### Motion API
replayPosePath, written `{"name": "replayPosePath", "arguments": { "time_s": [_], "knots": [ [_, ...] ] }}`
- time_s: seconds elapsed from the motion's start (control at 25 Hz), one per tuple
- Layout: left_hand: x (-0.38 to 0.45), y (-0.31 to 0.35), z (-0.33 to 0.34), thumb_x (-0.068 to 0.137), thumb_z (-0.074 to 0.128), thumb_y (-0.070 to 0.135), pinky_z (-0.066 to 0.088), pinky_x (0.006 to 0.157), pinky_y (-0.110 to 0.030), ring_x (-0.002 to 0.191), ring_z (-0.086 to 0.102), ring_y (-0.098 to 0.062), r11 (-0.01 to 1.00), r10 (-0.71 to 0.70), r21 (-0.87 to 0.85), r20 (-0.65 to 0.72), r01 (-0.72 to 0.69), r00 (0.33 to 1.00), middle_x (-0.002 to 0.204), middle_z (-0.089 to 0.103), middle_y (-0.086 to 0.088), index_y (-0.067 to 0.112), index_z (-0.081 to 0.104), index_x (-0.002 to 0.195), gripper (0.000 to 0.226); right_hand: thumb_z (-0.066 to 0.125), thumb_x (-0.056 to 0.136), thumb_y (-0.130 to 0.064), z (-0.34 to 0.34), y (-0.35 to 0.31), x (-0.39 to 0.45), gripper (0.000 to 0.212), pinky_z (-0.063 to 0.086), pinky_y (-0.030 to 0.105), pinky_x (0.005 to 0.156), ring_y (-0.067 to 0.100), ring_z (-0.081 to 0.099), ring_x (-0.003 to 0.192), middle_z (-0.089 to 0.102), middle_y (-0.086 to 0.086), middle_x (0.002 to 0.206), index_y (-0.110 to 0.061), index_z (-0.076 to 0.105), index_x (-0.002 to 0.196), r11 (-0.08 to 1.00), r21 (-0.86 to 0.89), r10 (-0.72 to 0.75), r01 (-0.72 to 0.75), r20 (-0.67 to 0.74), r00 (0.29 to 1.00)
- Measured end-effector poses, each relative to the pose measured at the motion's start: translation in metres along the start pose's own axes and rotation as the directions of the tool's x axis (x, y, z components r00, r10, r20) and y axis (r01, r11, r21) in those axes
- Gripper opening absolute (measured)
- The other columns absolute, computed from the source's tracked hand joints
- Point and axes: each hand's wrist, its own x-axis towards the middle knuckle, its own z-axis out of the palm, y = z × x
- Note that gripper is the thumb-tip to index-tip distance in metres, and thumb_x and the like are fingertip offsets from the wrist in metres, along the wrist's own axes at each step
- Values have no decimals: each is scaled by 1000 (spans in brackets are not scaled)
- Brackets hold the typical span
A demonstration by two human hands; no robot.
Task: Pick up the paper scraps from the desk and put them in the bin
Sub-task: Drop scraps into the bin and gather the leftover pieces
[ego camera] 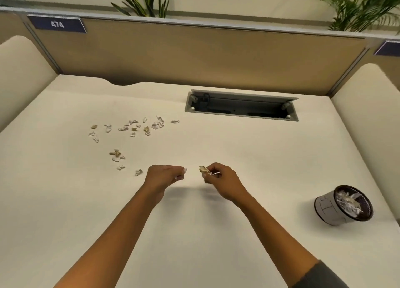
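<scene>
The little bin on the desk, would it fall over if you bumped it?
Probably easily. The bin looks small and holds only paper shreds, so it is likely light. It already seems to lean in this view, so a nudge might tip or slide it on the smooth desk.

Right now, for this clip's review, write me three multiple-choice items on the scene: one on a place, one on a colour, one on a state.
1. Where does the bin stand?
A. on the floor
B. on the desk, to the person's right
C. on the partition

2. What colour is the sign marked 474?
A. red
B. green
C. dark blue

3. What is the right hand doing?
A. pinching a paper scrap
B. lying flat on the desk
C. gripping the bin

Answers: 1 B, it sits on the desk surface near the right edge; 2 C, white digits on dark blue; 3 A, its fingers curl round a scrap held above the desk.
</scene>
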Motion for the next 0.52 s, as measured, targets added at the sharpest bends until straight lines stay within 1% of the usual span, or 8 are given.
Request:
{"name": "replayPosePath", "arguments": {
  "time_s": [0.12, 0.2, 0.32, 0.4, 0.44, 0.52],
  "knots": [
    [-13, -1, 44, 69, 82, 6, 57, 82, -26, 74, 71, -21, 999, -7, 41, 99, 3, 995, 78, 71, -13, -2, 77, 79, 13, 66, 90, -33, -59, 14, -37, 10, 47, 20, 71, 3, 70, 81, 74, -5, 82, -23, 67, 91, 999, 38, 43, -37, -178, 983],
    [-26, -6, 76, 70, 82, 7, 58, 84, -27, 75, 70, -21, 995, -12, 99, 178, -6, 984, 83, 73, -17, -1, 77, 81, 13, 66, 90, -32, -96, 29, -62, 7, 47, 21, 70, 3, 69, 81, 74, -8, 81, -26, 67, 90, 998, 31, 65, -58, -332, 941],
    [-48, -17, 128, 71, 80, 5, 58, 87, -30, 73, 68, -20, 987, -42, 159, 305, -8, 951, 89, 74, -22, -3, 77, 81, 13, 66, 91, -28, -145, 50, -99, 6, 43, 17, 64, 4, 69, 80, 72, -8, 77, -28, 65, 86, 995, -17, 72, -97, -553, 830],
    [-59, -19, 158, 71, 81, 5, 58, 88, -31, 71, 67, -18, 984, -62, 180, 364, -5, 929, 87, 74, -20, -3, 77, 83, 15, 65, 91, -23, -176, 61, -118, 7, 41, 12, 62, 6, 67, 81, 70, -9, 77, -26, 63, 85, 989, -70, 51, -132, -673, 738],
    [-63, -19, 173, 70, 81, 5, 58, 88, -31, 71, 68, -17, 982, -69, 191, 393, -8, 917, 86, 75, -18, -3, 77, 83, 16, 64, 92, -23, -190, 66, -126, 6, 40, 14, 62, 8, 66, 81, 69, -9, 79, -24, 63, 86, 980, -118, 27, -162, -723, 691],
    [-70, -17, 202, 70, 81, 6, 58, 90, -33, 72, 69, -17, 975, -80, 221, 444, -22, 892, 87, 75, -18, -2, 77, 83, 16, 62, 93, -22, -215, 77, -137, 5, 40, 26, 64, 19, 61, 79, 67, -1, 86, -18, 65, 93, 941, -234, -31, -243, -778, 628]
  ]
}}
